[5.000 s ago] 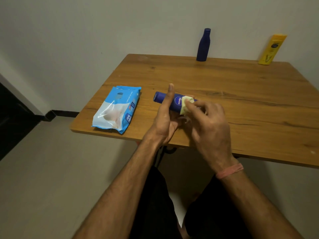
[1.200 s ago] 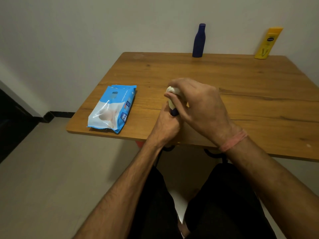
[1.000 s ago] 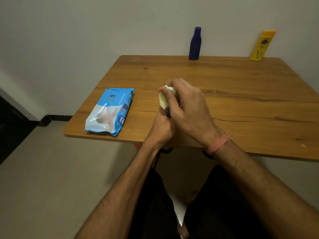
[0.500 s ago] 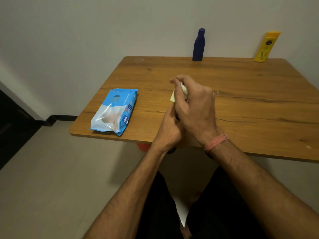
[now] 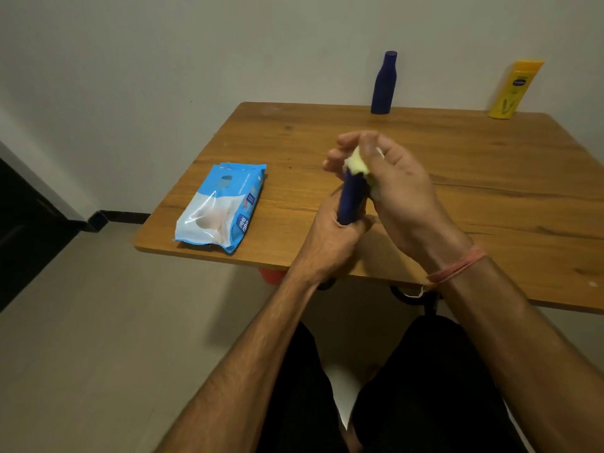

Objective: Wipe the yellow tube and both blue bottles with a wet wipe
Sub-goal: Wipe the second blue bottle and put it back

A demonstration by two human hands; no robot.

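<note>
Two hands work one blue bottle (image 5: 351,197) above the wooden table (image 5: 457,178): the left hand (image 5: 330,243) grips its base upright, and the right hand (image 5: 392,181) pinches the wet wipe (image 5: 356,163) over its top. The second blue bottle (image 5: 382,83) and yellow tube (image 5: 514,89) stand at the far edge.

We cannot see the held blue bottle's (image 5: 351,197) top under the wet wipe (image 5: 357,162), nor its base inside the left hand (image 5: 330,238).

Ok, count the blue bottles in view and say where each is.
2. One blue bottle is gripped upright in the left hand while the right hand holds a wipe on its top; the other blue bottle stands at the table's far edge.
</note>
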